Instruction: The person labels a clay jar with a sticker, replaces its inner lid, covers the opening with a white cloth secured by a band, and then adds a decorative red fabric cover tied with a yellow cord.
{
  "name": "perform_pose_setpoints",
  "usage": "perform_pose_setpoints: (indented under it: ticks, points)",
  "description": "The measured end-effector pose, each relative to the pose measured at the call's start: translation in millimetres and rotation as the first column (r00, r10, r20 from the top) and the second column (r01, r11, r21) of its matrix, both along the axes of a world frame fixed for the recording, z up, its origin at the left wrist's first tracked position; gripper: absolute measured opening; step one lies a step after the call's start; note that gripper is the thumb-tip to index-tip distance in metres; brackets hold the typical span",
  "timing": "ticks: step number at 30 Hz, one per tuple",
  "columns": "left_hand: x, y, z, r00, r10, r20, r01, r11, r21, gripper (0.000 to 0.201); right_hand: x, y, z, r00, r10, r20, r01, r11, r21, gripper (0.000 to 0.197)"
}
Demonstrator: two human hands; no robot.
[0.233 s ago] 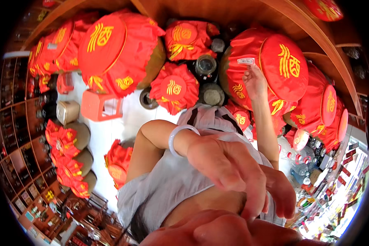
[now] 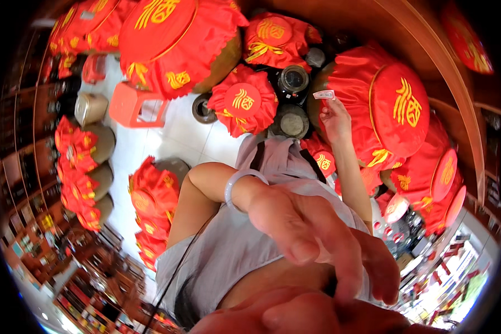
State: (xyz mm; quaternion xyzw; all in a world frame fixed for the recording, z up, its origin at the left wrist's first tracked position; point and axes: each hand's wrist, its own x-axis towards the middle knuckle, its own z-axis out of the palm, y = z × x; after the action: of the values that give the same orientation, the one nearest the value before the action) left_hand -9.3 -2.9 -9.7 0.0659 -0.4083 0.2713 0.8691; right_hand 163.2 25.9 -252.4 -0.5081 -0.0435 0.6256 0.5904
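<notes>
My right hand (image 2: 337, 121) pinches a small pale paper label (image 2: 324, 95) between fingertips and thumb. Behind it stands a big jar with a red cloth cover (image 2: 362, 83) bearing yellow characters; whether the label touches the cloth I cannot tell. Large and close, my left hand (image 2: 323, 234) reaches across my chest with its fingers apart and nothing visible in them. A pale bangle (image 2: 229, 192) circles that wrist. Near my right hand are a dark glass jar (image 2: 294, 79) and a smaller red-covered jar (image 2: 243, 100).
Another big red-covered jar (image 2: 206, 61) stands at the upper left, beside a red plastic stool (image 2: 128, 106). Several smaller covered jars (image 2: 86, 147) line the left side. Wooden shelves (image 2: 25, 161) run along the left; a curved wooden edge (image 2: 445, 61) borders the upper right.
The view has turned, so the jars and stool at left sit higher. My right hand has moved left with the label, toward the big jar's left side. My left hand keeps its pose.
</notes>
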Motion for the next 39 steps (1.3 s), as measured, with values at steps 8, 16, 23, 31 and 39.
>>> perform_pose_setpoints:
  ticks: [8, 16, 23, 31, 39]
  points:
    - [3, -17, -43, 0.862, 0.188, -0.472, -0.152, 0.982, 0.112, 0.041, -16, -21, -92, 0.977, 0.194, 0.086, -0.177, 0.968, -0.176, 0.027]
    - [-75, -135, -347, -0.713, 0.69, -0.125, 0.413, 0.556, 0.721, 0.023, -2, -110, -168, 0.872, 0.465, 0.154, -0.363, 0.825, -0.433, 0.016]
    - [-135, -240, -393, -0.949, 0.09, -0.302, 0.071, 0.995, 0.073, 0.025, 4, -135, -161, 0.839, 0.52, 0.161, -0.412, 0.8, -0.437, 0.016]
    - [-150, -258, -418, -0.925, 0.239, -0.296, 0.277, 0.956, -0.094, 0.065, -38, -152, -191, 0.801, 0.505, 0.321, -0.404, 0.852, -0.333, 0.044]
    - [-170, -334, -490, -0.86, 0.45, -0.241, 0.438, 0.893, 0.106, 0.042, -51, -270, -216, -0.063, 0.52, 0.852, -0.502, 0.721, -0.477, 0.07]
